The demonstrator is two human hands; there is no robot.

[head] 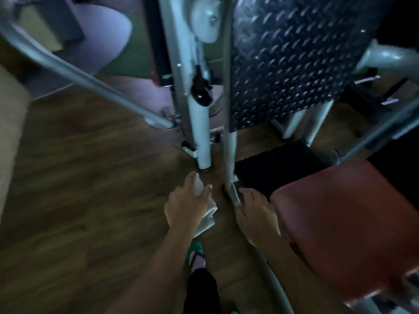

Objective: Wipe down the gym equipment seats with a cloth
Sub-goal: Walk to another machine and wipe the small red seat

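A dark red padded seat (344,223) of a gym machine fills the lower right. My left hand (183,205) hangs over the wooden floor just left of the seat and grips a folded white cloth (207,217), which shows between and below the fingers. My right hand (254,214) lies at the seat's left edge with its fingers stretched along a grey metal bar (231,168) of the machine. The picture is blurred.
A black diamond-plate footplate (288,64) stands behind the seat, with a black mat (278,166) under it. Grey frame tubes (90,80) cross the upper left, and a white post (201,132) stands on the wooden floor (79,189). My foot in a green sandal (196,254) is below.
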